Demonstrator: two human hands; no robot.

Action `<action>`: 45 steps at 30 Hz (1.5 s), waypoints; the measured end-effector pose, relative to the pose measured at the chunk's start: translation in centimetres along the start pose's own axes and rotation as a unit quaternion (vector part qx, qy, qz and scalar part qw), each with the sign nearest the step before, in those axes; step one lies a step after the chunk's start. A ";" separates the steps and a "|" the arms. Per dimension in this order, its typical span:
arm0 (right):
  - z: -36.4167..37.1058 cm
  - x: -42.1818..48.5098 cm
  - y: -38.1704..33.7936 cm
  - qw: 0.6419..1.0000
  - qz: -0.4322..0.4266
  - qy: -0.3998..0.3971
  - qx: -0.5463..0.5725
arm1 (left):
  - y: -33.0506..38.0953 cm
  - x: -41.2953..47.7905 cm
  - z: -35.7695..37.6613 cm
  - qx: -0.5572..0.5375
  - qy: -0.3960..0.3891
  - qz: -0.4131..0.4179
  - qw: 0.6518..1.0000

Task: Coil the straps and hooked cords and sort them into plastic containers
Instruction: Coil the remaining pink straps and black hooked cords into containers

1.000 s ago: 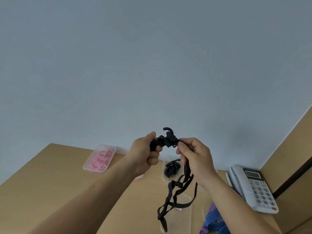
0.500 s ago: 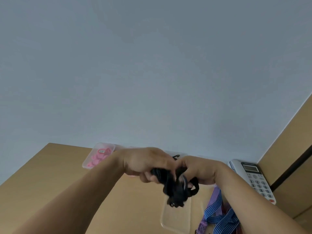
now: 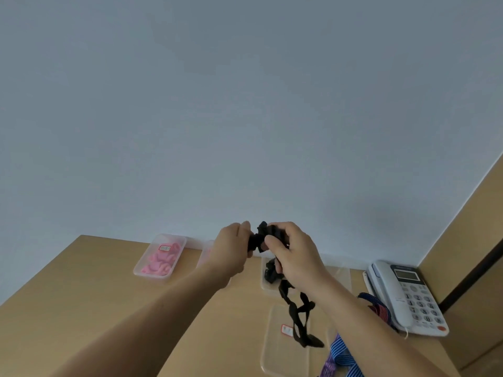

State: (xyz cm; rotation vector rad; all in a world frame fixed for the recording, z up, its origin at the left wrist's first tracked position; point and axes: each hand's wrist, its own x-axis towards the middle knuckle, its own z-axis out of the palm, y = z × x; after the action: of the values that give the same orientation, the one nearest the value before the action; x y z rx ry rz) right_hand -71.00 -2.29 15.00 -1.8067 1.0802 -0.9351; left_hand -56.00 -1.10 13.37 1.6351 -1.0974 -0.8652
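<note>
Both hands are raised above the far part of the wooden desk point(image 3: 81, 289), close to the pale wall point(image 3: 245, 104). The left hand point(image 3: 231, 248) and right hand point(image 3: 294, 254) are each closed on the bunched top of a black strap point(image 3: 295, 314) — its loose tail hangs twisted below the right hand, ending over a clear lid point(image 3: 275, 357) lying flat near the desk's front edge. Behind the hands, a clear container point(image 3: 268, 288) holds a black coil; its far side is hidden. A pink-filled container point(image 3: 160, 258) sits well to the left against the wall, with bare desk in front of it. To the right, a blue striped strap point(image 3: 343, 355) lies beside a white telephone point(image 3: 408, 297) — that corner is crowded.
</note>
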 end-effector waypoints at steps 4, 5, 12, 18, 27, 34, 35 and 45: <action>1.0 -1.2 0.5 0.993 -0.012 0.016 0.118 | 0.6 -0.6 0.4 -0.261 -0.035 -0.078 0.962; 1.0 -1.3 0.6 0.988 -0.008 0.015 0.152 | 0.9 -0.6 0.5 -0.312 -0.048 -0.091 0.945; 0.3 -1.5 0.5 0.968 -0.021 0.021 0.251 | 1.4 -1.7 0.8 -0.503 -0.152 -0.138 0.840; 0.2 -1.9 0.4 0.948 -0.007 0.084 0.306 | 2.2 -2.0 0.5 -0.531 -0.199 -0.134 0.813; -1.0 -2.0 -0.3 0.967 -0.078 -0.114 0.216 | 1.9 -1.4 -0.9 -0.401 -0.460 -0.186 0.770; -1.7 -0.9 0.4 0.996 -0.061 0.004 0.061 | 1.9 -1.5 0.3 -0.105 -0.202 -0.089 0.970; -2.1 -0.6 0.6 0.997 -0.060 0.037 -0.003 | 2.0 -1.4 0.2 -0.105 -0.152 -0.067 0.980; -1.8 -0.3 -0.2 0.943 -0.054 -0.028 -0.327 | 3.8 -0.6 -1.9 0.054 -0.120 0.082 0.988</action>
State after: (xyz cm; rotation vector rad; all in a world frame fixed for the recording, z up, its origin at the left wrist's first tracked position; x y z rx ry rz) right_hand -72.62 -2.47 15.89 -2.4309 1.3718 -0.6112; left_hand -55.54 -0.47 17.57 1.5302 -1.4468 -0.9233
